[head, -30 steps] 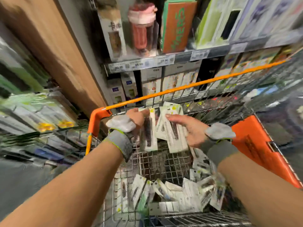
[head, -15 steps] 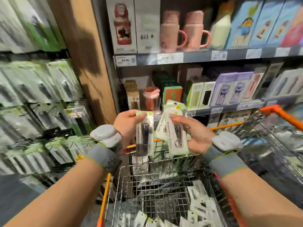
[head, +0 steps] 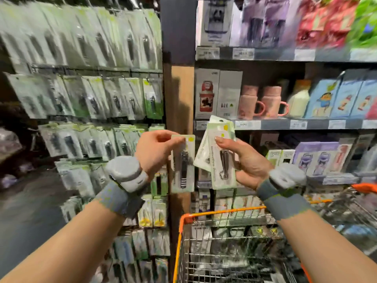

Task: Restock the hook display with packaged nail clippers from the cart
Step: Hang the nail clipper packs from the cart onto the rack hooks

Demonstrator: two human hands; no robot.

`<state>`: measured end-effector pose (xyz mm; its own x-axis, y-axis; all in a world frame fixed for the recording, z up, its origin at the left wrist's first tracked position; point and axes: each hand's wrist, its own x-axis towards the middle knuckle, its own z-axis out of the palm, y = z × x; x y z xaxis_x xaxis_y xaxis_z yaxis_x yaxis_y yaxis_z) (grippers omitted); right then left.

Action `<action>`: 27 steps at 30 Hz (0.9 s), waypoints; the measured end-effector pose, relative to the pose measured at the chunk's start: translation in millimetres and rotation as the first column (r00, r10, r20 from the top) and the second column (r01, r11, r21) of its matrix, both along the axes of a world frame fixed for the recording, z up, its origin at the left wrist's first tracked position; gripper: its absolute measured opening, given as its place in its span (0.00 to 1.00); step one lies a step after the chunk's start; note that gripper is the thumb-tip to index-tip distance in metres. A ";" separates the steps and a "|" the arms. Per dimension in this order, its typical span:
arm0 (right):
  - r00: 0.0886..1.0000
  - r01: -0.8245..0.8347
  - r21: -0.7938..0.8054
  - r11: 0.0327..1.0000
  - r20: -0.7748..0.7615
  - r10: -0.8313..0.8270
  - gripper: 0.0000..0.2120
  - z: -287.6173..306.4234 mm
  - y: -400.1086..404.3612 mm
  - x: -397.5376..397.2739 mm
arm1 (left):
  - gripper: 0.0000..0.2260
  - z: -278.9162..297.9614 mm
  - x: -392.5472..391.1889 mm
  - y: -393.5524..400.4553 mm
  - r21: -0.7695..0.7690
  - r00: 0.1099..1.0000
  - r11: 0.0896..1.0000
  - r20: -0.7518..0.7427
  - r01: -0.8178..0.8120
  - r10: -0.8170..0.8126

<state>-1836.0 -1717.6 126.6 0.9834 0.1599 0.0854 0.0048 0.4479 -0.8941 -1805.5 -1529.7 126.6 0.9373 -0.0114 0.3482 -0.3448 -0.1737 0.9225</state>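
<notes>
Packaged nail clipper on a pale green-and-white card (head: 183,163), pinched at its top by the left hand (head: 155,153); the right hand (head: 247,163) clamps a fanned stack of similar carded packs (head: 219,152) above the orange-rimmed wire cart (head: 220,213). Risk: crowded, blurred hook display (head: 102,99) may make the hang hole miss its peg, or the fanned stack slip.

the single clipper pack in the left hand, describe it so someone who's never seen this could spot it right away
Start at the wooden pillar between the hook display and the shelves. In front of it the left hand pinches one clipper pack by its top corner, hanging upright. Unlike the fanned packs in the right hand, it is a lone card showing a dark clipper.
</notes>
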 end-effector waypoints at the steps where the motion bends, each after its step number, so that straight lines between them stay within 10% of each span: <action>1: 1.000 -0.022 0.000 1.000 0.021 0.022 0.12 4.5 14.4 0.4 | 0.07 4.9 -2.2 16.3 -0.002 1.000 1.000 0.016 -0.020 0.020; 10: 0.984 -0.153 0.102 0.983 0.111 0.141 0.32 18.9 140.5 -0.6 | 0.05 29.9 -19.0 153.2 -0.055 0.999 0.998 0.045 -0.014 0.016; 16: 0.989 -0.082 -0.029 0.996 0.122 0.085 0.14 26.5 200.8 9.3 | 0.04 40.1 -19.4 221.0 -0.066 0.993 0.994 0.074 -0.089 0.094; 21: 0.979 -0.151 -0.083 0.985 0.123 0.160 0.26 33.1 236.7 25.4 | 0.03 42.0 -10.0 267.0 -0.042 0.985 0.988 0.092 -0.146 0.149; 27: 0.957 -0.230 -0.071 0.971 0.165 0.239 0.18 42.1 266.1 43.3 | 0.04 39.7 4.6 306.4 0.027 0.972 0.982 0.149 -0.189 0.183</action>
